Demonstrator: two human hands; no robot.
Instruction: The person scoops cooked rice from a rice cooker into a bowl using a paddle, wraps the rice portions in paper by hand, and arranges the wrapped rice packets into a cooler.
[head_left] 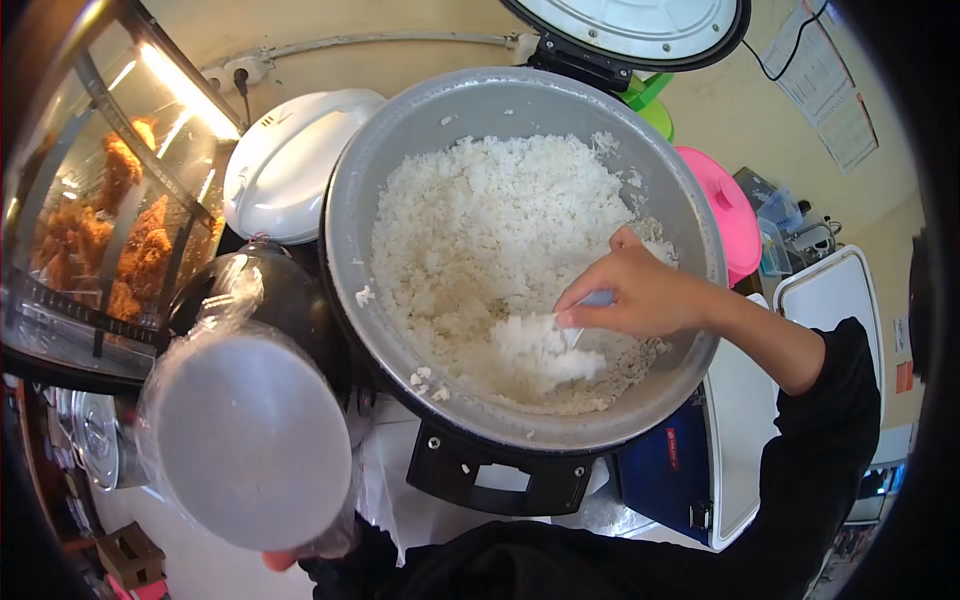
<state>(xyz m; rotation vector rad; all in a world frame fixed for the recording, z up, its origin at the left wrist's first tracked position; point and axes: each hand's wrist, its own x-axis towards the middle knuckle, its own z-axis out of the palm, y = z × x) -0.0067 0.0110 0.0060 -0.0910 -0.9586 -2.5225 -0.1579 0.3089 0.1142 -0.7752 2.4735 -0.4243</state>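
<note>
A large metal rice cooker pot (400, 110) holds a deep mass of cooked white rice (480, 200). My right hand (630, 290) is inside the pot, closed around the pale handle of a rice scoop (598, 298). Rice heaped at the front of the pot covers the scoop's far end. Over to the left, outside the pot, I hold up a round white bowl (255, 440) wrapped in clear plastic. Only some fingertips of my left hand (280, 560) show under its lower edge; the rest is hidden behind it.
A lit glass cabinet with fried chicken (145, 245) stands at left. Behind the bowl is a dark rounded pot (290, 290), with a white lid (295, 165) above it. The cooker's lid (640, 25) stands open at the back. To the right are a pink lid (720, 210) and a blue cool box (665, 470).
</note>
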